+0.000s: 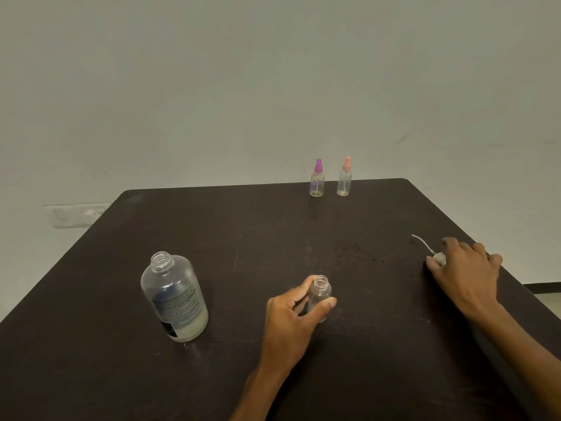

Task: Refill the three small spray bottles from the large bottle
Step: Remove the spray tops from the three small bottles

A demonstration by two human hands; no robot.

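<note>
Table: a dark, matt table (273, 238) with rounded far corners; the top is scuffed, with pale scratches and a patch of small dark specks right of middle.
Large bottle: the large bottle (174, 297) is a clear, frosted-looking round cylinder with a threaded open neck and no cap, a printed label on its side and a shallow layer of pale liquid at the bottom. It stands upright at the front left, well apart from both hands.
Open small bottle: the uncapped small bottle (319, 296) is a clear plastic cylinder with a threaded open mouth, upright on the table near the front middle.
Left hand: the left hand (291, 314) grips the uncapped small bottle, thumb on the right side and fingers curled round the left.
Spray head: the white spray head (438, 258) lies on the table near the right edge, its thin curved dip tube pointing away to the far left.
Right hand: the right hand (464, 268) rests over the spray head with fingers curled on it; how firmly it holds cannot be told.
Purple-top bottle: the purple-topped spray bottle (317, 179), clear and capped, stands at the far edge.
Pink-top bottle: the pink-topped spray bottle (344, 177), taller and slimmer, stands just beside it on the right, not touching.
Open room: bare tabletop lies between the front bottles and the far pair, and between the large bottle and the left hand.
Backdrop: a plain pale wall (212, 86).
</note>
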